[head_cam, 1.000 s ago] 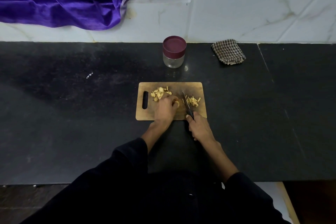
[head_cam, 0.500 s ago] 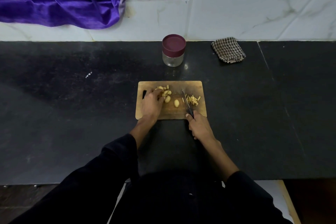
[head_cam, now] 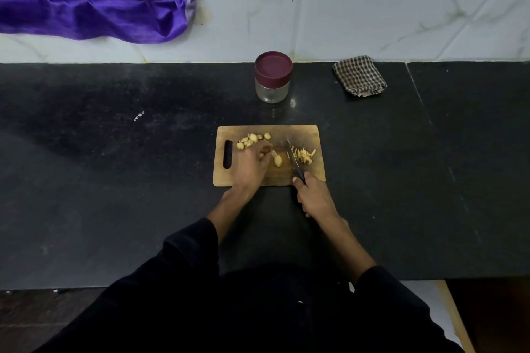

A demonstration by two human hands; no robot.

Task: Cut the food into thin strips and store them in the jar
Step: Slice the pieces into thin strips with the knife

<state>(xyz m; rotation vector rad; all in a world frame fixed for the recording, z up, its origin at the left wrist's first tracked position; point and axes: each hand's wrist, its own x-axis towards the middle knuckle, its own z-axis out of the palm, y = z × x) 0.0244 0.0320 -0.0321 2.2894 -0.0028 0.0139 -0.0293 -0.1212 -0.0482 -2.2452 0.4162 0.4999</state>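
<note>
Both hands are over the wooden cutting board (head_cam: 312, 132) on the dark worktop (head_cam: 114, 180). Left hand (head_cam: 250, 164) has its fingers curled down at the pale food pieces (head_cam: 252, 139). It seems to be pulling one small chunk (head_cam: 277, 161) toward the middle, but I cannot tell if it pinches it or only pushes it. Right hand (head_cam: 315, 198) is wrapped tight round the dark handle of the knife (head_cam: 294, 160). The blade points away from the person and lies between the chunk and the cut strips (head_cam: 303, 153).

The uncut pieces sit at the back left of the board. The strips lie in a little pile on the right.

The chunks look small, light and firm, a bit like ginger or garlic. I think they could roll or slip under the blade, so it is best to press one down from the top with fingertips tucked back. The strips look thin and could scatter, so scoop them gently.

The glass jar (head_cam: 272, 90) stands behind the board with its maroon lid (head_cam: 273, 67) still on. A checked cloth (head_cam: 359, 75) lies to its right.
</note>
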